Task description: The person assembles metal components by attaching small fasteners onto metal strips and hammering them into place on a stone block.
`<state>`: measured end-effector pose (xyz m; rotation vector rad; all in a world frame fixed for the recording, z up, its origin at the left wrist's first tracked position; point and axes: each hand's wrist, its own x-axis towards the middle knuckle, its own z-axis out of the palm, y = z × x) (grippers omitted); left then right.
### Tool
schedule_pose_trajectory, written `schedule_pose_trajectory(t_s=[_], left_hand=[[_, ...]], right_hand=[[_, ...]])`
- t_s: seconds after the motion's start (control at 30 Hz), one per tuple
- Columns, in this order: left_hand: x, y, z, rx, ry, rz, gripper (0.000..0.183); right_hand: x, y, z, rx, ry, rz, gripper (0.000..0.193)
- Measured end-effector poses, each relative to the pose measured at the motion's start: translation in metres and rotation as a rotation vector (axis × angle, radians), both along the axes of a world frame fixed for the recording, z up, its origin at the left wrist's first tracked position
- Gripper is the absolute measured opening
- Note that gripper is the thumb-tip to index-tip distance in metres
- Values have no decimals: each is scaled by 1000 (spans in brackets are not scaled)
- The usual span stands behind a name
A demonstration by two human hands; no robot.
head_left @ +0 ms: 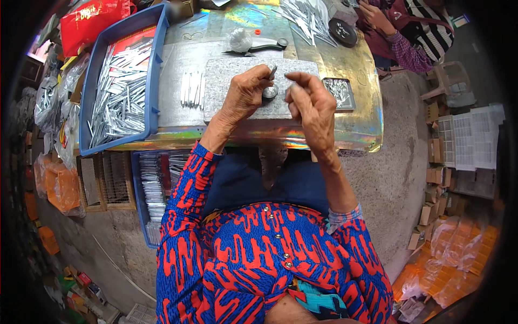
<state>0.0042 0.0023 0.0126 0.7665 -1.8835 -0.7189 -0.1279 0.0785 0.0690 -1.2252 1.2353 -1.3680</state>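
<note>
My left hand [249, 92] is closed, thumb and finger pinching a small dark metal piece [273, 72] that points up and away. Beside those fingers a small round metal-topped object [270, 93] sits on the grey stone slab [232, 69]. To its right hovers my right hand [314, 105], fingers bent and apart, with nothing visible between them. A row of slim silver metal strips [192, 90] lies left of the slab. At the slab's right stands a small dark tray [350, 103] holding tiny shiny pieces. Black-handled pliers [270, 47] rest beyond the slab.
A blue crate [157, 70] full of metal strips stands at the table's left. A clear plastic bundle [239, 39], loose strips [305, 21] and a black round disc [342, 32] lie at the back. Another person's hand [376, 17] shows at far right. Below the table sits another blue crate [143, 216].
</note>
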Motion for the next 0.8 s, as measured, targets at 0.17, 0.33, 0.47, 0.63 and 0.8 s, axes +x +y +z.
schedule_pose_trajectory(t_s=[0.17,0.33,0.47,0.63,0.8], left_hand=[[0,2,-6,9,30,32,6],[-5,-1,-11,24,128,26,4],[-2,0,-10,17,99,39,2],[-1,3,-2,49,85,44,3],[-1,0,-4,66,104,53,5]], right_hand=[[4,-35,14,-66,138,83,21],[6,-37,10,-32,180,82,26],[4,-32,11,37,-19,121,19],[2,-17,-12,0,-180,136,21],[6,-12,-44,38,92,156,25]])
